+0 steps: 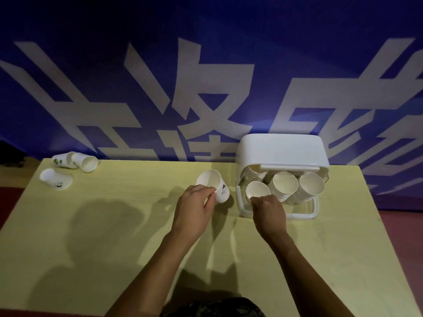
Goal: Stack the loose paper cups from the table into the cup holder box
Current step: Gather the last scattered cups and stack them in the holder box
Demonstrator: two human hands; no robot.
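At 3 o'clock, your right hand [269,209] pinches a cup [257,191] into the cup holder box [283,152]; your left hand [194,207] holds the next cup [214,185] ready.

There was a single view, from a wide-angle camera worn on the person's head. It looked forward and steeply down across the table [114,225], near enough that both forearms ran up from the bottom edge to the left hand [194,205] and the right hand [269,210] at mid-frame. Beyond the hands the lens took in the far table edge and the blue banner [206,65] standing behind it, whose lines bowed with wide-angle distortion. Left of the left hand the table stretched to its far corner; right of the right hand it ran nearly to the frame's side.
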